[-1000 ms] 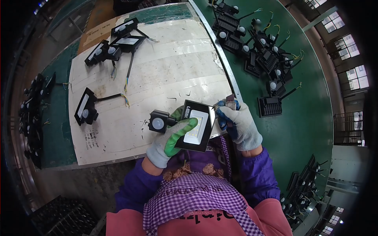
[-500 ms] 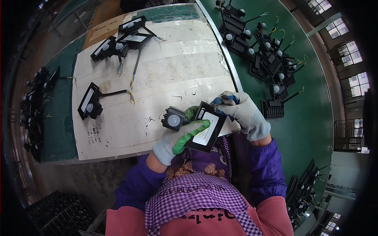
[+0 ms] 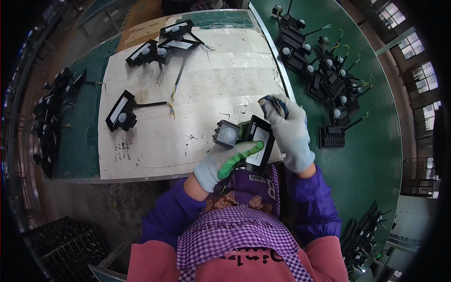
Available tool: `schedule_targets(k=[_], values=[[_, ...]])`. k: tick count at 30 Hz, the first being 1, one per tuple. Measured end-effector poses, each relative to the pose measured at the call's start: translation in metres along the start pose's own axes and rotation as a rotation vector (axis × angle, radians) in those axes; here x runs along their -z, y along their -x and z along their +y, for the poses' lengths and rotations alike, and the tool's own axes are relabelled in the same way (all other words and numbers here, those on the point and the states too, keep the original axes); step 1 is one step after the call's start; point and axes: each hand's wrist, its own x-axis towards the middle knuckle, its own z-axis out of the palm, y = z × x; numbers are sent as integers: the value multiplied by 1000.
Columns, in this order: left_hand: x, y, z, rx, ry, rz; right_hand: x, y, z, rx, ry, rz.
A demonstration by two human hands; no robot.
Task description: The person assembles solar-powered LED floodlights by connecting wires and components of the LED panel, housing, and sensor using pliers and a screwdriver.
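My left hand (image 3: 221, 162), in a white glove with a green palm, grips a black floodlight (image 3: 264, 136), its thumb across the pale front panel. The lamp is tilted, and its grey motion sensor (image 3: 227, 135) with a round white dome sticks out to the left. Just above and right of the lamp is my right hand (image 3: 291, 131), in a white glove with dark blue fingers. Those fingers are curled together around something small that I cannot make out. Several dark slivers (image 3: 190, 138) lie on the white board beside the sensor.
Another sensor floodlight (image 3: 123, 113) rests on the white board (image 3: 145, 155), with several more (image 3: 176, 44) at its far end. Heaps of black lamps with loose wires stand on the right green table (image 3: 366, 169) and along the left side (image 3: 51, 117). A dark crate (image 3: 66, 249) is at lower left.
My right hand has lifted away from the lamp's upper corner, turning upward with its fingers still closed. The lamp stays in my left hand, slightly more upright. The whole view has shifted a little.
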Motion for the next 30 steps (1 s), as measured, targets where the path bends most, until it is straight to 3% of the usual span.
schedule_targets(k=[2,3,4,6,8,13,14,16,18,20,21,25,28,30], values=[[-8,-4,21,190,168,109,5,25,-34,-103,-39,-170],[-12,-6,19,256,211,148,0,34,-33,68,86,-198],[-20,0,-3,199,269,204,-4,41,-32,234,217,-218],[-30,11,-21,110,384,272,-12,47,-30,355,428,-139],[-20,6,6,120,380,268,-9,46,-44,252,485,-236],[17,-20,109,252,180,288,28,15,-11,-5,-495,-312],[26,-20,104,290,110,349,29,0,19,5,-650,-358],[39,-29,74,39,-442,185,37,-7,49,-66,-913,-496],[25,-37,56,32,-713,76,33,-7,73,-215,-1120,-509],[6,-47,20,3,-662,65,37,-10,81,-268,-1154,-399],[1,-47,13,47,-714,78,49,-14,86,-256,-1000,-452],[-6,-63,15,151,-972,-84,64,-26,77,-65,-133,-201],[-11,-72,19,266,-1063,-174,53,-26,40,-71,749,-221],[-14,-71,16,287,-1077,-159,38,-14,37,83,906,-129]])
